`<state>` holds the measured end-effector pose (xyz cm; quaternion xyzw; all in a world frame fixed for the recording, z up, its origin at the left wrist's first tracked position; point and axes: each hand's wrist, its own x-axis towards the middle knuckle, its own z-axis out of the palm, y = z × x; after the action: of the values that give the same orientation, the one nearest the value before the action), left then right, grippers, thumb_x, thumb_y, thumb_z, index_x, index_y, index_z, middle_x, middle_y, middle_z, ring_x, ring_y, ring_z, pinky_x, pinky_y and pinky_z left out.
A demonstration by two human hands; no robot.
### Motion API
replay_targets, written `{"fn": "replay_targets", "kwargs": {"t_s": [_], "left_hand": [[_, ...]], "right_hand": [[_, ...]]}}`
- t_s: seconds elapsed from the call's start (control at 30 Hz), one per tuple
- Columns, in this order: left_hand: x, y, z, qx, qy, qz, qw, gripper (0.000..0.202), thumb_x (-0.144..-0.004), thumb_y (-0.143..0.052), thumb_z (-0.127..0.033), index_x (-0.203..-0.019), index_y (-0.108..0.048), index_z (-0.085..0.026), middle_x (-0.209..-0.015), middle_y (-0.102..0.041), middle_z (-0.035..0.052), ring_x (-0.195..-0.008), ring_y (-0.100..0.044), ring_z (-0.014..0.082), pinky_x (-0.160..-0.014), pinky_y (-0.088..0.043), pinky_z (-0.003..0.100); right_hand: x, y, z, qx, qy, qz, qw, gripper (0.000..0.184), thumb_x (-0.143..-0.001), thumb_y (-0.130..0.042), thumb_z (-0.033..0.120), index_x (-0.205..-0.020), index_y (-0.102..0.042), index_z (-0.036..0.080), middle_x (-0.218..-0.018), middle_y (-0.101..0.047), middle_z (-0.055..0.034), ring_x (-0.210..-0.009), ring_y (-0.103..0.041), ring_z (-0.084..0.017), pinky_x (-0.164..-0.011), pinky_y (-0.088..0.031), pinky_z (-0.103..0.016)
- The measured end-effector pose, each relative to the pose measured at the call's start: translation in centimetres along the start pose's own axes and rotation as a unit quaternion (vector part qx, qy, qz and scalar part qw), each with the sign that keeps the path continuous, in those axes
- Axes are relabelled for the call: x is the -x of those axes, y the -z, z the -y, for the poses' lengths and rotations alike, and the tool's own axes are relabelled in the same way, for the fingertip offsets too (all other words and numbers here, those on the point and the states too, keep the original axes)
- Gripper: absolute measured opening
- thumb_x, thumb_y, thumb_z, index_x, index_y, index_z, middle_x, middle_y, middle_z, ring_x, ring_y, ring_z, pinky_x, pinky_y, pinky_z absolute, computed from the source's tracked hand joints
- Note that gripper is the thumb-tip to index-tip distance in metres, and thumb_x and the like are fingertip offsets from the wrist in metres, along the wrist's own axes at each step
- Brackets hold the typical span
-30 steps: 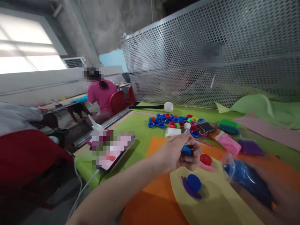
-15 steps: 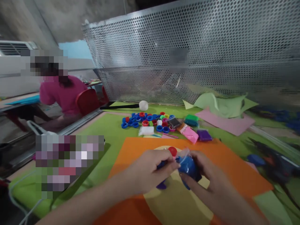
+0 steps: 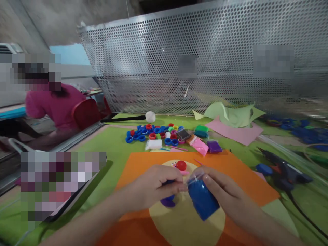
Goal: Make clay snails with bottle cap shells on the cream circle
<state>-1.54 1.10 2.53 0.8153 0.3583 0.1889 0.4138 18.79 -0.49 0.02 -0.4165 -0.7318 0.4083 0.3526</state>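
My right hand (image 3: pixel 225 188) grips a clear plastic packet of blue modelling clay (image 3: pixel 203 200), thumb and fingers closed near its top. My left hand (image 3: pixel 156 186) is closed in a pinch at the packet's clear upper edge. Below the hands lies a pale yellow paper circle (image 3: pixel 187 222) on an orange sheet (image 3: pixel 246 181). A round red piece (image 3: pixel 181 165) and a pink piece sit on the circle's upper part. A dark blue-purple piece (image 3: pixel 167 201) shows under my left hand, partly hidden by it.
Bottle caps (image 3: pixel 142 138) in several colours lie behind the sheet, beside clay packets (image 3: pixel 214 147). A glue gun (image 3: pixel 284 167) with a cord is at right. At left a blurred-out device (image 3: pixel 66 184) rests on the green table. A person in pink (image 3: pixel 56 106) sits far left.
The blue clay packet has tilted and now hangs lower, its flat face showing. My right hand's grip has moved to its upper edge. The view has swung slightly right.
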Motion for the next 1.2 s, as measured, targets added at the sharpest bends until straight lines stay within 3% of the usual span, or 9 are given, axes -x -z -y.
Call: {"fn": "replay_targets", "kwargs": {"t_s": [0.13, 0.3, 0.43, 0.53, 0.63, 0.73, 0.9, 1.0, 1.2], "left_hand": [[0.1, -0.4, -0.1, 0.02, 0.015, 0.028, 0.999, 0.026, -0.085, -0.045, -0.031, -0.065, -0.049, -0.016, -0.059, -0.049, -0.0026, -0.053, -0.04, 0.0086, -0.05, -0.033, 0.018], [0.3, -0.6, -0.1, 0.037, 0.008, 0.039, 0.999, 0.029, -0.077, -0.058, -0.04, -0.063, -0.047, -0.016, -0.056, -0.038, -0.0064, -0.05, -0.03, 0.0075, -0.045, -0.025, 0.018], [0.2, -0.9, -0.1, 0.031, -0.006, 0.042, 0.999, 0.025, -0.079, -0.056, -0.029, -0.06, -0.047, -0.016, -0.057, -0.038, -0.0058, -0.053, -0.032, 0.0076, -0.049, -0.026, 0.018], [0.1, -1.0, 0.0, 0.063, -0.004, 0.054, 0.996, 0.024, -0.081, -0.052, -0.028, -0.06, -0.048, -0.016, -0.058, -0.039, -0.0047, -0.056, -0.036, 0.0087, -0.052, -0.029, 0.019], [0.1, -1.0, 0.1, 0.088, 0.008, 0.061, 0.994, 0.03, -0.082, -0.051, -0.032, -0.058, -0.045, -0.016, -0.057, -0.036, -0.0046, -0.056, -0.035, 0.0092, -0.051, -0.029, 0.02], [0.2, -0.9, 0.2, 0.094, 0.017, 0.063, 0.993, 0.031, -0.083, -0.049, -0.034, -0.059, -0.044, -0.016, -0.057, -0.035, -0.0048, -0.055, -0.033, 0.0092, -0.05, -0.028, 0.02], [0.3, -0.8, -0.2, 0.022, 0.022, 0.056, 0.998, 0.026, -0.084, -0.047, -0.032, -0.063, -0.044, -0.017, -0.058, -0.035, -0.0058, -0.054, -0.03, 0.0088, -0.049, -0.025, 0.019], [0.3, -0.6, -0.6, 0.002, 0.025, 0.086, 0.996, 0.025, -0.084, -0.045, -0.031, -0.063, -0.042, -0.018, -0.058, -0.033, -0.0061, -0.055, -0.03, 0.009, -0.05, -0.026, 0.019], [0.1, -0.9, 0.1, -0.052, -0.005, 0.075, 0.996, 0.034, -0.087, -0.038, -0.035, -0.058, -0.034, -0.018, -0.058, -0.032, -0.0047, -0.056, -0.033, 0.0102, -0.052, -0.027, 0.021]], "right_hand": [[-0.3, -0.1, 0.2, 0.042, 0.025, 0.012, 0.999, 0.03, -0.087, -0.041, 0.035, -0.069, -0.059, 0.018, -0.067, -0.062, -0.0021, -0.063, -0.055, -0.013, -0.06, -0.045, -0.022], [0.0, 0.0, 0.5, 0.072, 0.075, 0.006, 0.995, 0.03, -0.088, -0.042, 0.027, -0.065, -0.059, 0.017, -0.064, -0.061, -0.0006, -0.061, -0.054, -0.011, -0.059, -0.041, -0.021], [0.1, -0.2, 0.5, 0.114, 0.114, -0.007, 0.987, 0.031, -0.087, -0.043, 0.022, -0.061, -0.058, 0.018, -0.063, -0.06, -0.0006, -0.061, -0.053, -0.011, -0.061, -0.04, -0.023], [0.2, -0.3, 0.8, 0.11, 0.093, 0.002, 0.99, 0.029, -0.086, -0.043, 0.021, -0.061, -0.058, 0.018, -0.061, -0.059, -0.0005, -0.059, -0.052, -0.011, -0.058, -0.041, -0.023], [0.1, -0.4, 1.0, 0.061, 0.063, 0.035, 0.996, 0.015, -0.082, -0.051, 0.023, -0.072, -0.063, 0.02, -0.069, -0.064, 0.0007, -0.064, -0.057, -0.011, -0.061, -0.044, -0.021], [0.0, -0.3, 1.0, 0.013, 0.042, 0.041, 0.998, 0.015, -0.083, -0.053, 0.025, -0.077, -0.066, 0.02, -0.074, -0.067, 0.0, -0.068, -0.059, -0.011, -0.064, -0.045, -0.02], [-0.1, 0.0, 0.9, 0.011, 0.052, 0.021, 0.998, 0.024, -0.082, -0.055, 0.026, -0.063, -0.067, 0.017, -0.061, -0.062, -0.0014, -0.063, -0.053, -0.012, -0.059, -0.043, -0.022], [0.1, -0.2, 1.0, 0.014, 0.061, 0.004, 0.998, 0.022, -0.08, -0.056, 0.023, -0.062, -0.066, 0.017, -0.06, -0.061, -0.001, -0.064, -0.052, -0.012, -0.061, -0.043, -0.023], [0.1, -0.4, 1.3, -0.049, -0.011, 0.051, 0.997, 0.014, -0.08, -0.053, 0.024, -0.071, -0.061, 0.016, -0.068, -0.059, 0.0003, -0.066, -0.053, -0.01, -0.061, -0.043, -0.02]]}}
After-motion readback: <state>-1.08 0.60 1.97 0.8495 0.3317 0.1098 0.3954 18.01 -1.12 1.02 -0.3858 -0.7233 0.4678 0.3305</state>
